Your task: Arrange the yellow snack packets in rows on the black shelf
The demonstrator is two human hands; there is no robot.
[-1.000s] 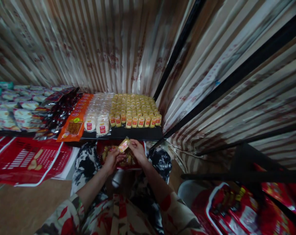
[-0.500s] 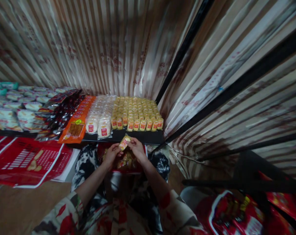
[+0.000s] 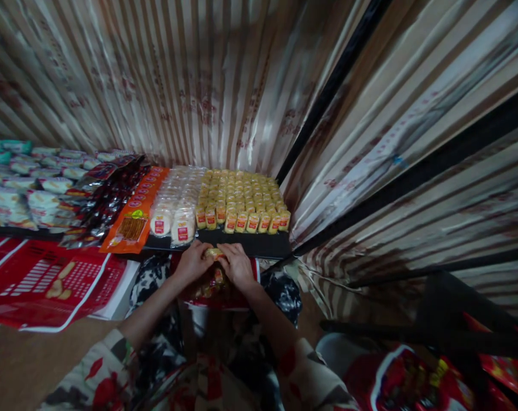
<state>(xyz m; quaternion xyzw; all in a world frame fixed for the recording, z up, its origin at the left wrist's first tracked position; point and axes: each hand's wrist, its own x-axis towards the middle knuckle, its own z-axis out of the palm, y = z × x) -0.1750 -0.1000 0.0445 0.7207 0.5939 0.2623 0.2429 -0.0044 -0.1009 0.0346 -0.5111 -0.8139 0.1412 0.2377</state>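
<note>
Between my two hands is a small yellow snack packet [image 3: 214, 253], gripped from both ends above my lap. My left hand [image 3: 193, 264] has its fingers closed on the left end, and my right hand [image 3: 237, 265] pinches the right end. Just under them a red bag [image 3: 216, 303] lies across my knees, with more wrapped yellow snacks [image 3: 217, 278] inside. Beyond my hands, rows of matching yellow packets [image 3: 246, 200] stand on the black shelf [image 3: 259, 244].
Left of the yellow rows are clear packs of white round crackers [image 3: 182, 225], an orange snack bag [image 3: 133, 225], dark packets [image 3: 109, 194] and white packets [image 3: 49, 202]. A red printed bag [image 3: 49, 285] hangs at left. Black poles [image 3: 370, 200] cross the curtain. Another red bag [image 3: 417, 377] sits lower right.
The packet has turned from tilted, with its printed face showing, to lying level between my fingers. My hands have drawn closer around it, covering more of it. The view has shifted slightly.
</note>
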